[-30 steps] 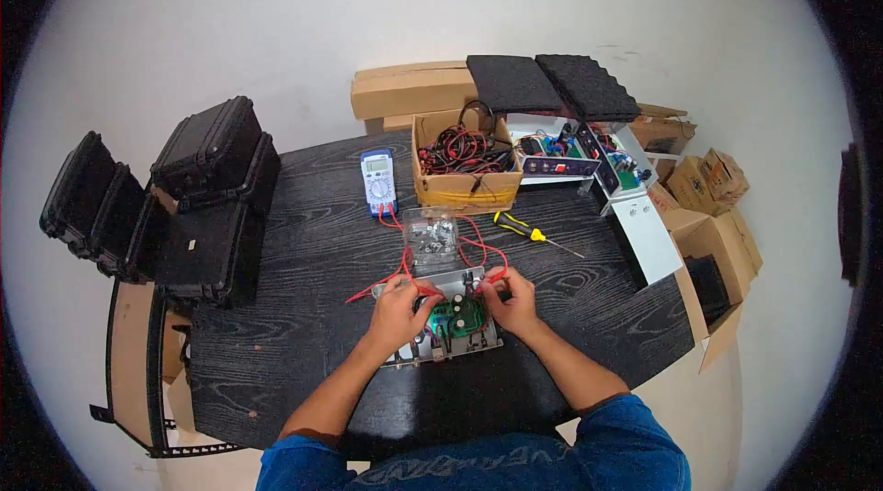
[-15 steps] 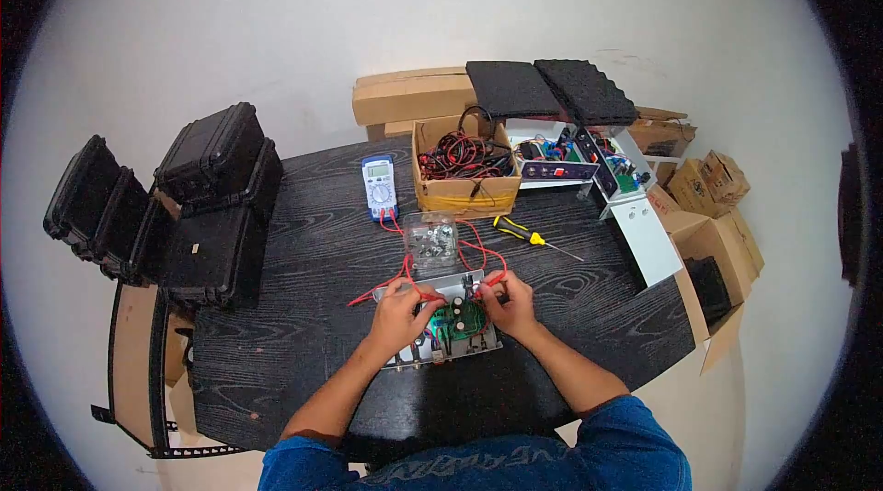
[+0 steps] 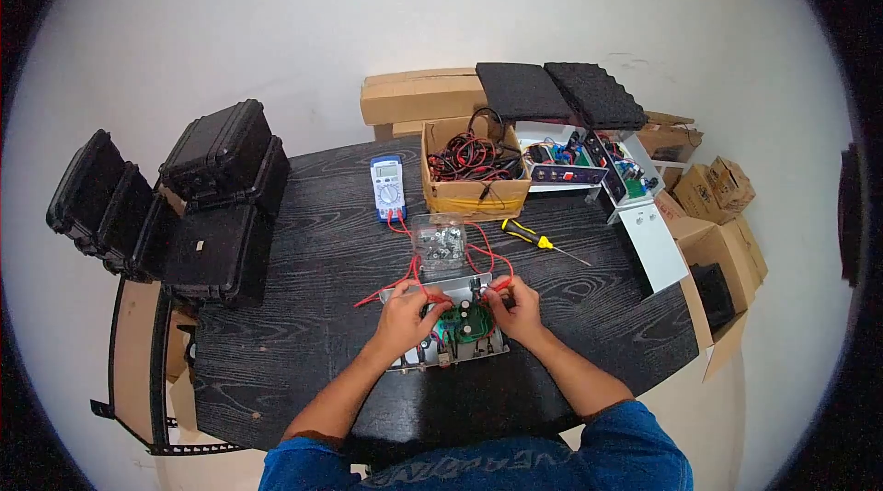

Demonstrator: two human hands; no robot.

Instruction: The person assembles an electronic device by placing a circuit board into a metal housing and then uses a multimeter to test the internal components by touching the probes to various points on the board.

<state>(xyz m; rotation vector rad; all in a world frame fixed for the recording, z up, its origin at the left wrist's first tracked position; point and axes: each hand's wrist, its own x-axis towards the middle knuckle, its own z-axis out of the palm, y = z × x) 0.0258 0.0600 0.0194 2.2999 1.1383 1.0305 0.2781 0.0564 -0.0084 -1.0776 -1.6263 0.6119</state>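
Observation:
An uncovered metal enclosure with a green circuit board (image 3: 471, 324) lies on the table in front of me. My left hand (image 3: 405, 316) pinches a red multimeter probe (image 3: 438, 299) over the board's left side. At its upper right, beside black parts, my right hand (image 3: 517, 311) is closed around another red probe (image 3: 503, 286). The tips are too small to make out. Red leads run back to a blue-and-white multimeter (image 3: 388, 189), whose display reading is not legible. Behind the enclosure sits a clear plastic box (image 3: 439, 243) of small metal parts.
A yellow-and-black screwdriver (image 3: 527, 234) lies to the right. Further back stand a cardboard box (image 3: 474, 198) of red and black cables and opened device housings (image 3: 563, 175). Black hard cases (image 3: 216, 247) are stacked at the left; an open carton (image 3: 722, 284) is beyond the right edge.
The whole view has shifted slightly, so everything sits a little further right. Both hands keep hold of their probes at the board, with hardly any movement.

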